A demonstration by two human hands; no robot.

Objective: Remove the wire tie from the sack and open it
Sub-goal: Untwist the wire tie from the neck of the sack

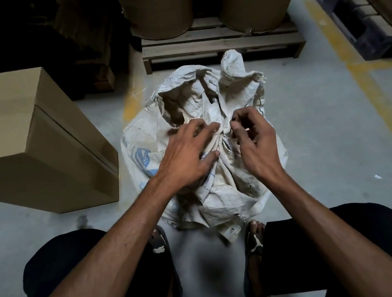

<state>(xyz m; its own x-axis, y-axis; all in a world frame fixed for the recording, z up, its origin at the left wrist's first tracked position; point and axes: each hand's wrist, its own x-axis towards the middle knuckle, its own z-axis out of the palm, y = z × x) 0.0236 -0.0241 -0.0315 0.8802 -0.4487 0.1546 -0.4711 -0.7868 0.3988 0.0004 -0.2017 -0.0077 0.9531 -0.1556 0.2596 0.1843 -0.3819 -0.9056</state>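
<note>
A crumpled white woven sack (223,194) with blue print lies on the concrete floor between my feet. Its neck is bunched together at the middle, with the loose mouth flopped open beyond it. My left hand (186,157) lies on the bunched neck, fingers spread and bent over the fabric. My right hand (251,141) is just right of the neck, thumb and forefinger pinching a thin dark wire tie (232,128) at the gather. Most of the wire is hidden by my fingers and the folds.
A large cardboard box (27,145) stands on the left. A wooden pallet (221,42) carrying two big brown rolls sits behind the sack. A dark pallet with boxes (359,14) is at the far right. Yellow floor lines run past the sack.
</note>
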